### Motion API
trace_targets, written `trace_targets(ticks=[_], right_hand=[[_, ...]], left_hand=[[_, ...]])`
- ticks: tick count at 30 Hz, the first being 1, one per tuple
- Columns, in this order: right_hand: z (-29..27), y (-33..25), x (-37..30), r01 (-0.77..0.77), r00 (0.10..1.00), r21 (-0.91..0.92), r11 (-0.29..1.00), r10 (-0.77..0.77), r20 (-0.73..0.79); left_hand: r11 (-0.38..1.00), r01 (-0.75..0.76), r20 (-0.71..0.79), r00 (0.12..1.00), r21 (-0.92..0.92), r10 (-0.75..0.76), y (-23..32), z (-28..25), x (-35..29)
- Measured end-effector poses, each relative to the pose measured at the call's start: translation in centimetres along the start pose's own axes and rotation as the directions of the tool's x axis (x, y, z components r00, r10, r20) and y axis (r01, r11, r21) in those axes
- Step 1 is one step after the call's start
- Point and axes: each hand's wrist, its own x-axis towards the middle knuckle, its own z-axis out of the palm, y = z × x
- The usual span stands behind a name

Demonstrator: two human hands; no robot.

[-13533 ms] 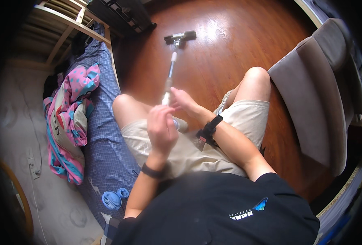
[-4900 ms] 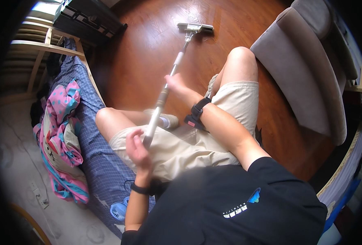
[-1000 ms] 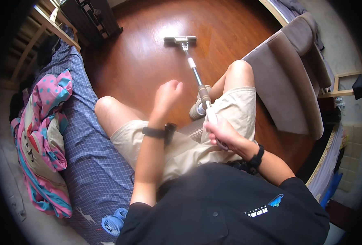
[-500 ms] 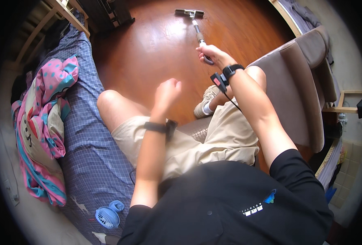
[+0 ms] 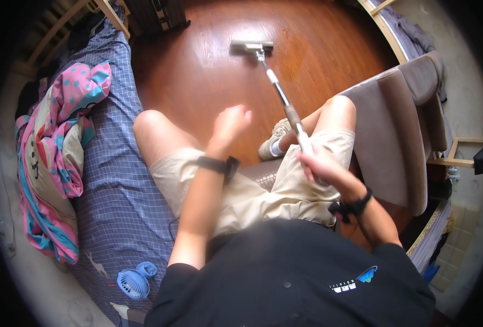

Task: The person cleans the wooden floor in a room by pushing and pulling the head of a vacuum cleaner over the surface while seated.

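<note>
Glossy wood floor (image 5: 208,71), T-shaped mop (image 5: 292,113)

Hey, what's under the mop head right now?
Brown wooden floor shows around the mop head. The strip directly beneath is covered, so I can't tell whether dirt or water lies there.

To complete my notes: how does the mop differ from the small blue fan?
The mop is long and slender; the fan is compact and rounded. The mop is mainly white and grey; the fan is light blue. The mop reaches over the floor, while the fan sits on the bedsheet.
</note>
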Motion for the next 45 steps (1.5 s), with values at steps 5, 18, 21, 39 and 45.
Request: trace_targets(ticks=[5, 18, 21, 39, 45], right_hand=[[0.3, -0.3, -13.0, -0.357, 0.928, 0.115, 0.927, 0.338, 0.157], [1.5, 1.5, -9.3, -0.322, 0.946, 0.108, 0.940, 0.318, 0.057], [2.2, 2.0, -7.3, -0.262, 0.965, 0.170, 0.950, 0.256, 0.055], [0.8, -11.5, 20.2, 0.046, 0.996, 0.162, 0.986, -0.059, 0.074], [-1.3, -10.6, 23.3, 0.104, 0.991, 0.166, 0.981, -0.116, 0.063]], left_hand=[[0.999, -0.016, 0.001, 1.000, 0.044, 0.016, 1.0, -0.2, -0.8], [0.986, -0.156, -0.035, 0.987, 0.057, 0.158, 2.6, 0.9, -1.7], [0.985, -0.171, -0.038, 0.984, 0.040, 0.172, 2.9, 1.2, -1.6], [0.996, 0.073, -0.059, 0.996, 0.051, -0.070, -1.2, -0.2, -0.5], [0.992, 0.121, -0.024, 0.993, 0.046, -0.120, -3.4, 1.2, 0.4]])
